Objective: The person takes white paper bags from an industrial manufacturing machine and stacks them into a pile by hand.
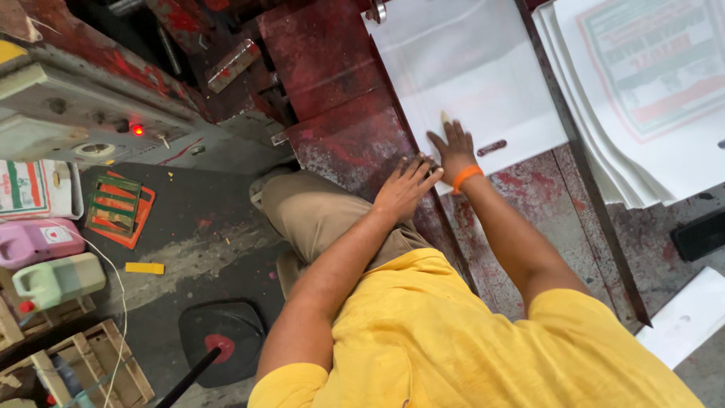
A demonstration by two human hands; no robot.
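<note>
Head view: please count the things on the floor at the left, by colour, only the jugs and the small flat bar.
Pink jug: 1
Pale green jug: 1
Yellow flat bar: 1
Total: 3

Plain white sheet (468, 83), orange wristband (466, 177), red-stained table (529, 204)
</note>
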